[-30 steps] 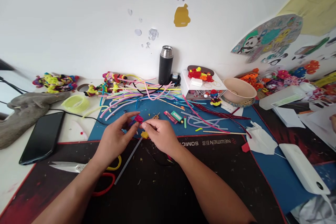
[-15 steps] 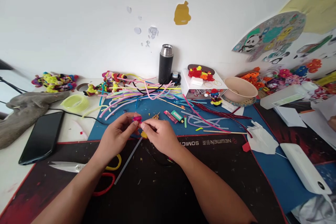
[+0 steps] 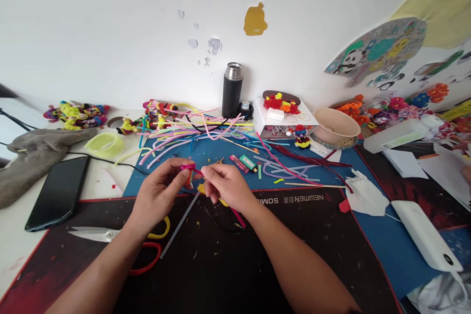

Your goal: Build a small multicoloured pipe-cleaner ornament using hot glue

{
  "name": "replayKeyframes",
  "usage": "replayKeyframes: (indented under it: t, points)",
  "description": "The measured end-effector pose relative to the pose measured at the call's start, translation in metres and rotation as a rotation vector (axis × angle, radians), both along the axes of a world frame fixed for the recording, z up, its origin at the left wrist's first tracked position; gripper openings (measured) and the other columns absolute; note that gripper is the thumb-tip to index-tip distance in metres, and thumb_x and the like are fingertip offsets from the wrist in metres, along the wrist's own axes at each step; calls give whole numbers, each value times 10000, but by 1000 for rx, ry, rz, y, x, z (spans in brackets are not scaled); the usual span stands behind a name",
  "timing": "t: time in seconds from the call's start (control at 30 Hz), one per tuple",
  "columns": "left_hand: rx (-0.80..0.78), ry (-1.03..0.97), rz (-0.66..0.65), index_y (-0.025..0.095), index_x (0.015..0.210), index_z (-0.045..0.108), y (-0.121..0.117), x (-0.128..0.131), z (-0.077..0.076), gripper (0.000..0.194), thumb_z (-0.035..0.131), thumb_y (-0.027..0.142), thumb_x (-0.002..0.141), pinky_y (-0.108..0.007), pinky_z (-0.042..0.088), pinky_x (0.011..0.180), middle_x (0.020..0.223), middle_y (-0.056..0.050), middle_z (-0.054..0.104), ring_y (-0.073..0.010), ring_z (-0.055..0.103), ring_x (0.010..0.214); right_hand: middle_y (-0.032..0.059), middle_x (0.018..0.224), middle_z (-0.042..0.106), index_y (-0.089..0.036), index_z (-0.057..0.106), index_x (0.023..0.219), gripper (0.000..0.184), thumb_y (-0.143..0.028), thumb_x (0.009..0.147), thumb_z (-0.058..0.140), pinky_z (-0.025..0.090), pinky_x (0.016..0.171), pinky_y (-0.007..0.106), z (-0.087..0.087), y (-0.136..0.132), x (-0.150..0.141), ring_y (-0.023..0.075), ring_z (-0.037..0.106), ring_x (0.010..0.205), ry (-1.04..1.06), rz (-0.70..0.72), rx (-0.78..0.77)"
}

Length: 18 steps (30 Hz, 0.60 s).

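Note:
My left hand and my right hand meet over the near edge of the blue mat. Both pinch a magenta pipe cleaner that is bent into a small loop between the fingertips. Its loose end trails under my right hand to the magenta tail on the black mat. A yellow bit and a thin grey rod lie just below the hands.
Scissors with red and yellow handles lie left of my arm, a black phone further left. A heap of coloured pipe cleaners, a black flask, a white box, a beige bowl and a white power bank surround the mats.
The magenta piece has been drawn out from a tight lump into a thin loop, and my hands have shifted slightly apart. A magenta tail now shows below my right hand.

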<state>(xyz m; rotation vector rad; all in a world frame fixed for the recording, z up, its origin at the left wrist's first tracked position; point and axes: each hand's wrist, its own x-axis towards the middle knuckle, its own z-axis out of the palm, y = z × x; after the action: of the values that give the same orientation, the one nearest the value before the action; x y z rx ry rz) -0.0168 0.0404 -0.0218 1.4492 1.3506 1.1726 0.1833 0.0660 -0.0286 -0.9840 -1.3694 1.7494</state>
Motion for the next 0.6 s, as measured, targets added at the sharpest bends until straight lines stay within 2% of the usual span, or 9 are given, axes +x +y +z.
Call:
replayKeyframes:
  t: [0.1, 0.23, 0.4, 0.6]
  points:
    - [30, 13, 1, 233, 1105, 783, -1, 0, 2, 325, 741, 538, 1000, -300, 591, 691, 933, -33, 756, -188, 692, 742, -44, 630, 647, -207, 661, 879, 402, -593, 981, 705, 316, 442, 235, 0, 1, 0, 86, 513, 423, 42, -5, -70]
    - [48, 54, 6, 237, 1113, 781, -2, -1, 1, 322, 730, 537, 1008, -308, 590, 717, 979, -40, 763, -190, 699, 769, -51, 630, 645, -200, 685, 940, 343, -540, 971, 720, 302, 441, 235, 3, 0, 1, 84, 507, 424, 84, 0, -128]
    - [38, 71, 10, 235, 1163, 775, -1, -3, 0, 349, 733, 545, 1007, -312, 600, 732, 995, -46, 771, -195, 706, 782, -84, 556, 549, -185, 726, 946, 379, -563, 956, 738, 313, 458, 246, 4, 0, 1, 83, 460, 425, 105, -2, -97]
    - [34, 74, 14, 234, 1173, 796, 0, -2, 4, 396, 741, 580, 988, -310, 619, 720, 1105, -74, 810, -184, 707, 748, -115, 545, 417, -187, 721, 872, 493, -667, 848, 831, 254, 452, 253, 4, 4, 3, 70, 363, 430, 180, -69, -175]
